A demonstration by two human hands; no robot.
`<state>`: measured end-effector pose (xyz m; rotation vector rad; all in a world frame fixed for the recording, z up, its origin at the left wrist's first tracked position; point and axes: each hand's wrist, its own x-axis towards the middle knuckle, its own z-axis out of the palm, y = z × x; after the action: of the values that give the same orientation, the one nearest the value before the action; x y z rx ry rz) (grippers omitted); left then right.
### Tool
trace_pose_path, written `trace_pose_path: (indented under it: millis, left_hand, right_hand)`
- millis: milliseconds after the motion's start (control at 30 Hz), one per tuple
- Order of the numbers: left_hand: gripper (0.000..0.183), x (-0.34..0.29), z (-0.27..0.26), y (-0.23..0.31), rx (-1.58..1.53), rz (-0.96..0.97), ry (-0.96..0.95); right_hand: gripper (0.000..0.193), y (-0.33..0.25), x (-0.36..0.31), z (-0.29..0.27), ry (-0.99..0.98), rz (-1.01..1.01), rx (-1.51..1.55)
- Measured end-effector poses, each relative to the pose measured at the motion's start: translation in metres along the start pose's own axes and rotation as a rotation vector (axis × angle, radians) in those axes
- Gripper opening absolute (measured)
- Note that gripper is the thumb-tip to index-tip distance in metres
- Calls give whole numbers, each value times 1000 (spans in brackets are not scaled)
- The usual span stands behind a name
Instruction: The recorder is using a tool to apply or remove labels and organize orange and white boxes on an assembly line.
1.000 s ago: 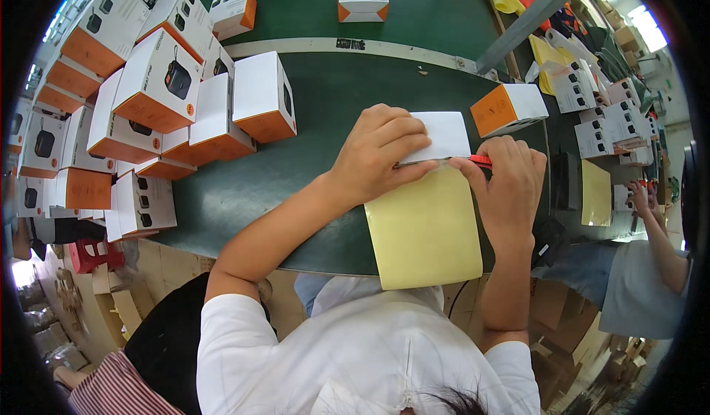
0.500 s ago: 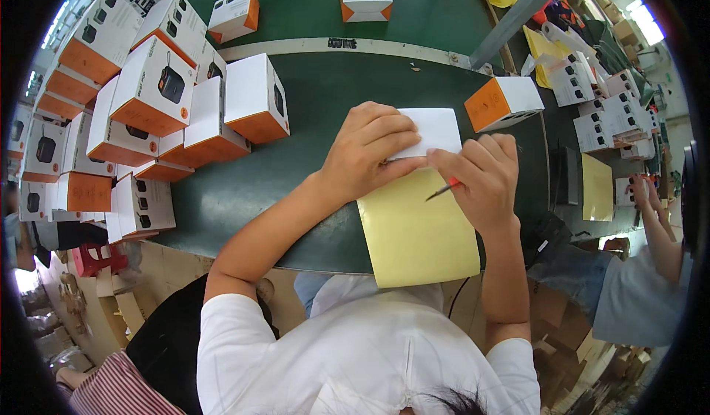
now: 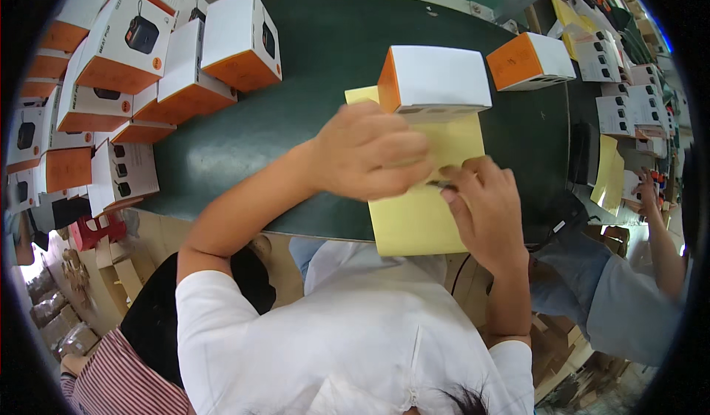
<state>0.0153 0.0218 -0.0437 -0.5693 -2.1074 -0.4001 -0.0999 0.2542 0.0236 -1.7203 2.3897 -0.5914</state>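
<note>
Right hand [image 3: 489, 211], fingers pinched on slim dark tool [image 3: 441, 184], best angled clear of curled left hand [image 3: 373, 152], grasp unclear

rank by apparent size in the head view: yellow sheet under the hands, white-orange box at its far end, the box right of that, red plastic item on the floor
1. Yellow sheet, though partly covered
2. Box at its far end
3. Box right of that
4. Red plastic item, farther away
</note>
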Motion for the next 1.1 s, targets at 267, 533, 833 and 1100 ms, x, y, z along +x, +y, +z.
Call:
trace_pose_path:
  millis: [267, 533, 833, 1100]
  left_hand:
    - [44, -25, -24, 6, -490, -343, -621]
    - [52, -28, -21, 9, -453, -365, -669]
    - [27, -36, -11, 6, -439, -361, -593]
    - [23, -34, -12, 11, -407, -365, -620]
  right_hand:
    - [22, -19, -7, 31, -110, -25, -9]
    - [9, -27, -7, 33, -150, 1, 8]
    - [17, -38, -5, 50, -86, 21, -57]
    - [21, -28, -21, 26, 134, 81, 205]
